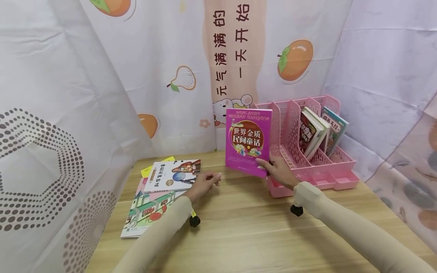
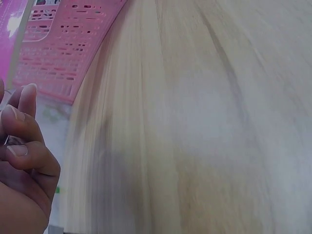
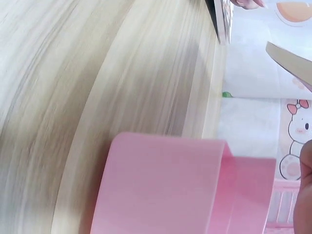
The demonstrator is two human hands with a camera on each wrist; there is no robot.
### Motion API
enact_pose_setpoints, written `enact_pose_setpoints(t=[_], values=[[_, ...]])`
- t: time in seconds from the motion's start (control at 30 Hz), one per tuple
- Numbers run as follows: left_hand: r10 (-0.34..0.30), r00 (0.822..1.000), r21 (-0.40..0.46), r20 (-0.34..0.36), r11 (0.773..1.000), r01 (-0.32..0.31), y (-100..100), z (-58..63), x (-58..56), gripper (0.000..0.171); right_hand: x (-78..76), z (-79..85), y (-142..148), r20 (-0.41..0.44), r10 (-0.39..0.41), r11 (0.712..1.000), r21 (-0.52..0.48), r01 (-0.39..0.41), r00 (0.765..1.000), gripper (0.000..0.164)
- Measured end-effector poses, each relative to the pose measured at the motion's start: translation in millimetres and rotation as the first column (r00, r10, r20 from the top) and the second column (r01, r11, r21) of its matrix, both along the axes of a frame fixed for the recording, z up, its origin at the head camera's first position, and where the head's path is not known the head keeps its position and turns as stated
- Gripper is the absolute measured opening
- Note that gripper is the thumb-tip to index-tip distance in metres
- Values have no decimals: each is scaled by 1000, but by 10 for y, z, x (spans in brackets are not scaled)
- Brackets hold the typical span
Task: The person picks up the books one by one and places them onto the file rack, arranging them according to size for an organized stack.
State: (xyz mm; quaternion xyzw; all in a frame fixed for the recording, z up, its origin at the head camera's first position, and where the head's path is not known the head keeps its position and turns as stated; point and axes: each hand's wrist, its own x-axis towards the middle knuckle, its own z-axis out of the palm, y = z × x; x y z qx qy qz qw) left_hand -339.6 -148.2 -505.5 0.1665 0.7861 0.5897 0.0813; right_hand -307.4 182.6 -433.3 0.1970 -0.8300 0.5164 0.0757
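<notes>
My right hand grips the lower right edge of a purple paperback book, thumb on its front cover. The book is upright, its cover facing me, at the left end of a pink file rack. In the right wrist view, only the edge of the book shows at the right. My left hand is beside the right edge of a white picture book. Its fingers are loosely curled with nothing between them in the left wrist view.
Two books, a white one and a teal one, lean in the rack's right compartments. Shallow pink trays line its front. Under the white picture book lie a crab-pictured book and a yellow item. A printed curtain hangs behind the wooden table.
</notes>
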Motion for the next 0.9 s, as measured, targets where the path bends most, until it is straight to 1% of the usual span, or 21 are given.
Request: enact_pose_setpoints(t=[0.07, 0.2, 0.33, 0.43, 0.57, 0.73, 0.9], values=[[-17, 1000, 1, -2, 1000, 17, 49, 24, 4, 59, -2, 6, 59, -10, -29, 1000, -2, 29, 1000, 40], [-33, 999, 5, 10, 999, 33, 124, 19, 2, 58, -1, 10, 166, -31, -74, 997, -2, 73, 997, 46], [-43, 999, -7, 32, 999, 43, 173, -2, -2, 59, 8, -9, 247, -92, -130, 991, 13, 132, 987, 50], [-55, 998, -15, 39, 998, 56, 218, -14, -14, 61, 24, -5, 289, -145, -179, 983, 17, 184, 973, 48], [-82, 996, 5, 42, 997, 82, 309, -24, -35, 57, 36, 9, 344, -186, -236, 972, -21, 236, 954, 40], [-121, 992, 35, 20, 992, 121, 432, -26, -35, 51, 39, 0, 450, -198, -284, 959, -51, 279, 938, 38], [-147, 989, 40, 21, 988, 146, 536, -37, -19, 50, 80, -16, 561, -197, -317, 948, -36, 316, 928, 38]])
